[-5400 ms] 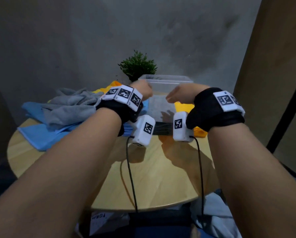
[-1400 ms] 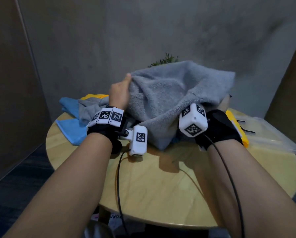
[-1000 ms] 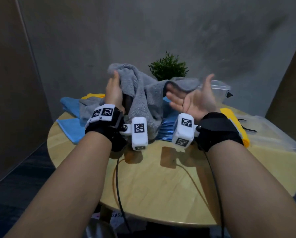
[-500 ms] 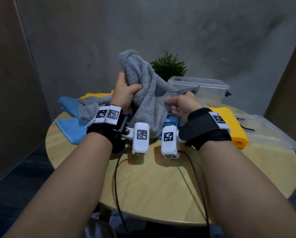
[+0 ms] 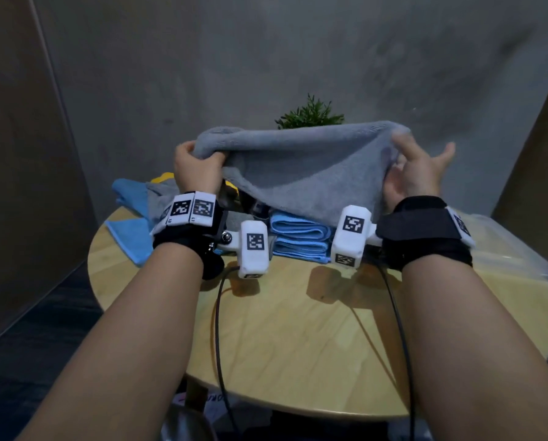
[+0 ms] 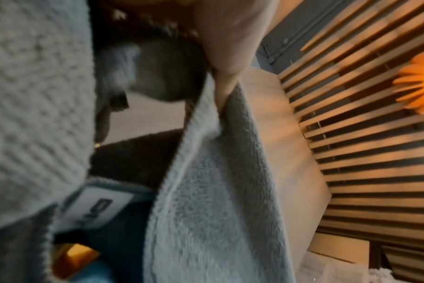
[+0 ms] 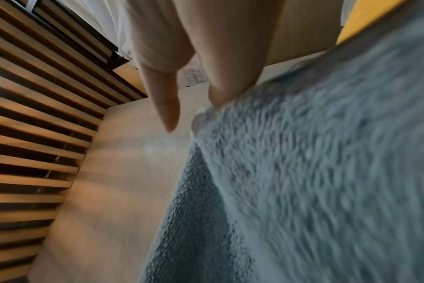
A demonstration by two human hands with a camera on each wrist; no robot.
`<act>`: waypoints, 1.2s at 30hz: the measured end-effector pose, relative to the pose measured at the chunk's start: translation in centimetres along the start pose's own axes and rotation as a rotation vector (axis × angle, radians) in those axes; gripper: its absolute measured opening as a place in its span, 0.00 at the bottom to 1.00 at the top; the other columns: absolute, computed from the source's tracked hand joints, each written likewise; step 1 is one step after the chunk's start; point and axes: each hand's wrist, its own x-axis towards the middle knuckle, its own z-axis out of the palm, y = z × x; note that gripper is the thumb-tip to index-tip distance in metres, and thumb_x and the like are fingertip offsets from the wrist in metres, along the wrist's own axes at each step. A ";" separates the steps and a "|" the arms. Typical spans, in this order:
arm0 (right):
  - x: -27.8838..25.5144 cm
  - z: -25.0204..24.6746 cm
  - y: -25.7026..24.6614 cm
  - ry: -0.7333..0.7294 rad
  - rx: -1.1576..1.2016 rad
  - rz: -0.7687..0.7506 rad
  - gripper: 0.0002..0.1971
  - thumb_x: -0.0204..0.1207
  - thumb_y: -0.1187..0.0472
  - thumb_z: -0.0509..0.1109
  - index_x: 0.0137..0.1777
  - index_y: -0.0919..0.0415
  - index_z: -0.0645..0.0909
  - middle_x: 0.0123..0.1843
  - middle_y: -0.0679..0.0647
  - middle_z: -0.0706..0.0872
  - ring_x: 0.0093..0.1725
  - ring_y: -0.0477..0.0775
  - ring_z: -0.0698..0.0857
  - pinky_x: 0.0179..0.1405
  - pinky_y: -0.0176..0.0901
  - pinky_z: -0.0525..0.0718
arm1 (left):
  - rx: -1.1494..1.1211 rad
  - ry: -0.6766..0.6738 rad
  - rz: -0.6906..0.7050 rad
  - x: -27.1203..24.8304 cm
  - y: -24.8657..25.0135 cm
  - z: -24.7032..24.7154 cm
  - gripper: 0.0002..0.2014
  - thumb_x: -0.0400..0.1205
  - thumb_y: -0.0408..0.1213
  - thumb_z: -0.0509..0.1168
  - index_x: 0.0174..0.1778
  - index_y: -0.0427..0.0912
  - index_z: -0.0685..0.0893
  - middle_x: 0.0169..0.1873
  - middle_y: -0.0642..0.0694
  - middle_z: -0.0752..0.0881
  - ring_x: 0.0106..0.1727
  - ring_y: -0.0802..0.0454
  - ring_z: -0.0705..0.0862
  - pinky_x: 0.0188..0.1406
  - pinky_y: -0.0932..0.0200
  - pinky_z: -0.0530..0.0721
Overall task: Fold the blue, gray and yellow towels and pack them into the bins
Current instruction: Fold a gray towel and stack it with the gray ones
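The gray towel [image 5: 301,167] is held stretched above the bench [image 5: 314,329]: gripped by the left hand [image 5: 196,168], pinched by the right hand [image 5: 415,173], whose other fingers [image 5: 447,152] are spread.

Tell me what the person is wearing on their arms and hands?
No sleeves. Each wrist has a black strap with white tags printed in black square patterns. The left hand and right hand each carry a white camera box below, trailing a thin black cable.
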 end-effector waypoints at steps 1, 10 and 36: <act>-0.3 0.0 0.0 -0.076 -0.040 0.006 0.56 0.70 0.84 0.67 0.83 0.46 0.35 0.79 0.65 0.64 0.71 0.57 0.76 0.59 0.48 0.83 | 0.043 -0.048 -0.009 -0.1 0.1 0.1 0.15 0.76 0.41 0.70 0.55 0.37 0.81 0.50 0.41 0.84 0.51 0.47 0.81 0.46 0.59 0.75; 0.1 -0.4 1.5 -0.104 -0.736 -0.288 0.27 0.69 0.84 0.63 0.67 0.66 0.77 0.60 0.58 0.82 0.60 0.49 0.80 0.61 0.38 0.80 | -0.325 -0.341 0.079 -1.6 1.3 0.8 0.40 0.74 0.18 0.58 0.81 0.50 0.57 0.73 0.39 0.70 0.68 0.46 0.77 0.66 0.54 0.79; -0.4 -0.9 0.1 -0.180 -0.399 0.055 0.29 0.72 0.85 0.48 0.67 0.67 0.77 0.53 0.60 0.82 0.50 0.54 0.84 0.51 0.40 0.86 | -0.093 -0.279 0.280 -1.3 0.7 0.2 0.37 0.69 0.18 0.65 0.75 0.43 0.70 0.70 0.40 0.76 0.67 0.48 0.78 0.70 0.58 0.75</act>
